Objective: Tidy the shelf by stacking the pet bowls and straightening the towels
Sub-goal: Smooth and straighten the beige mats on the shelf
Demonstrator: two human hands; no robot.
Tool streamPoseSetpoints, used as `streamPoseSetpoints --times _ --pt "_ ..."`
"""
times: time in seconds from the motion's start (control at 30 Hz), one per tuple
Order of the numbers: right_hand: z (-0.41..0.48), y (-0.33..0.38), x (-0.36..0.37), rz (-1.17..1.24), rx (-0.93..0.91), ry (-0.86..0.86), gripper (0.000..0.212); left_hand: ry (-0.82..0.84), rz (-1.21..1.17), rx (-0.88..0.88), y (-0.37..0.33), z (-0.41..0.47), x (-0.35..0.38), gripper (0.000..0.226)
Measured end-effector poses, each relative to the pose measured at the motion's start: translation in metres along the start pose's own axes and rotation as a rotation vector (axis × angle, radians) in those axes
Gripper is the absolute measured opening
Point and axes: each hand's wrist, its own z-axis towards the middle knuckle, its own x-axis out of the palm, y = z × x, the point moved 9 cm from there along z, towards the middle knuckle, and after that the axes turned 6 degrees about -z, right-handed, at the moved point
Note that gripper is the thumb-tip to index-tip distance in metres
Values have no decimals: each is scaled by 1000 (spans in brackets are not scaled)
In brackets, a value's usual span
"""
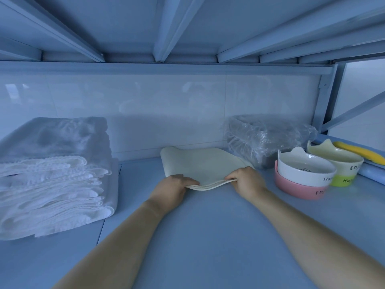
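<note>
The person works on a blue shelf (208,226). Think of the shelf as a clock, with 12 at the back wall.

A flat cream pile (200,165) lies in the middle, toward 12. It looks like thin towels or mats, three layers thick. Its near edge is lifted a bit off the shelf. The left hand (177,184) grips the near edge at the left end, and its fingers (190,181) curl over the top. The right hand (243,179) pinches the same edge at the right end, with its fingers (231,177) bent round the layers. Both hands hold the pile and nothing else.

The job now seems to be to make this pile neat. To do it well, the hands should hold all three layers at once, so none slips out. They should tap or pull the edges so they line up. Then they should lay the pile down flat and smooth it toward 12.

A big stack of white towels (52,178) sits at 9, and its edges look a bit wavy. At 3 a white bowl (306,170) sits in a pink bowl (295,187). Just behind them a cream bowl (335,156) sits in a green bowl (341,180). A plastic bag (264,138) sits at 1, close to the cream pile, so the pile should not be pushed into it.
</note>
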Motion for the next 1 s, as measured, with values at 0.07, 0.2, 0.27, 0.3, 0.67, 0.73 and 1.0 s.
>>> streamPoseSetpoints --times 0.07,0.2,0.27,0.3,0.67,0.73,1.0 --pt "4 1 3 -20 16 6 35 1 -44 -59 2 2 4 51" --pt "4 5 5 38 -7 66 43 40 -23 -105 6 -1 14 47" --pt "1 6 8 75 -52 116 34 20 -23 -95 6 -3 12 40" --pt "-2 7 10 112 -74 145 30 8 -21 -97 4 -4 11 37" --pt "-23 17 10 234 -144 96 19 147 100 -281 -18 -24 12 54" --pt "-29 19 6 261 -175 120 27 130 108 -271 -27 -33 8 61" --pt "-76 28 -27 310 -309 132 34 54 61 -341 -68 -68 -4 71"
